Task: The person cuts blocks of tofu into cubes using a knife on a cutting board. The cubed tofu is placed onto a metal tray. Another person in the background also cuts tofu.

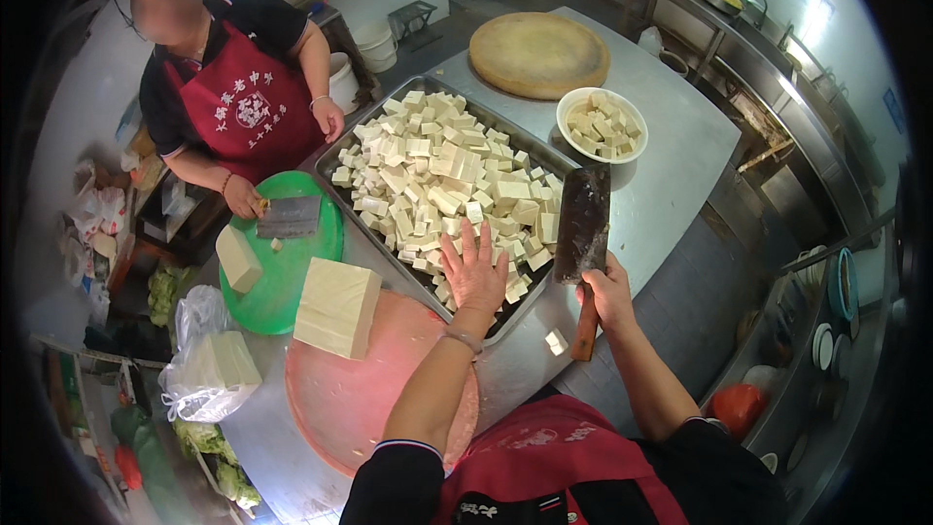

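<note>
My left hand [475, 273] reaches over the near edge of a metal tray [397, 273], its fingers spread on a heap of tofu cubes [426, 171]. To the right of the tray, my right hand [611, 292] grips the wooden handle of a cleaver [583, 222], whose broad dark blade points away from me. A large tofu block [335, 306] rests on the back of a round pink cutting board [372, 394] at my left. One small tofu piece [556, 342] lies on the metal table by the cleaver handle.
Across at left, a co-worker [244, 87] holds another cleaver [289, 217] over a green board [280, 299] with a tofu piece [239, 259]. Bagged tofu [219, 372] sits at the left edge. Behind the tray are a bowl of cubes [602, 125] and a round wooden board [539, 55].
</note>
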A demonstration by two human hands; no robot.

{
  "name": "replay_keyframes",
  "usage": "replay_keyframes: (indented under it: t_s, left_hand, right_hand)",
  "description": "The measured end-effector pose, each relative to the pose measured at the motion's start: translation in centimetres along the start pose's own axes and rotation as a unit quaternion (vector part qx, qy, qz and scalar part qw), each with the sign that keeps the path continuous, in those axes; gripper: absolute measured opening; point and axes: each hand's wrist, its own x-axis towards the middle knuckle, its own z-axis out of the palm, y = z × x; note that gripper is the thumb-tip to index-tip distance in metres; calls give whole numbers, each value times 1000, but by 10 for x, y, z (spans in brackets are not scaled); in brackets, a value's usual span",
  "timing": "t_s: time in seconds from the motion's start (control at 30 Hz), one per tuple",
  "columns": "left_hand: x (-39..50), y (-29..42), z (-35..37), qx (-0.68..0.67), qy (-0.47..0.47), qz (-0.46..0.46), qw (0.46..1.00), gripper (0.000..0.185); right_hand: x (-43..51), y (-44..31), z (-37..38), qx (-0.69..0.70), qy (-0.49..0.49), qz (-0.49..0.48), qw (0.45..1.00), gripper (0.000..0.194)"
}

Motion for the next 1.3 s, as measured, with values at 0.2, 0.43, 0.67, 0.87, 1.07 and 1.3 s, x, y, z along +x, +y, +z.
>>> replay_keyframes:
  t_s: [0.2, 0.43, 0.67, 0.87, 1.07, 1.3]
  left_hand:
    - [-55, -5, -44, -89, 60, 131, 986, 63]
    - [-125, 34, 43, -160, -166, 452, 862, 40]
    - [-115, 38, 27, -229, -99, 304, 919, 36]
    - [-67, 30, -53, -131, 113, 183, 968, 39]
    - [-114, -21, -54, -187, 82, 145, 968, 38]
    - [-201, -88, -26, -191, 86, -76, 975, 40]
  right_hand:
    - [6, -2, -58, 46, -23, 9, 999, 21]
    - [-23, -4, -133, 49, 73, -19, 996, 18]
    - [0, 7, -150, 59, 49, -5, 997, 16]
    - [57, 9, -162, 85, 41, 85, 992, 12]
    - [119, 46, -173, -287, 145, 62, 945, 27]
    - [225, -8, -147, -408, 150, -27, 900, 38]
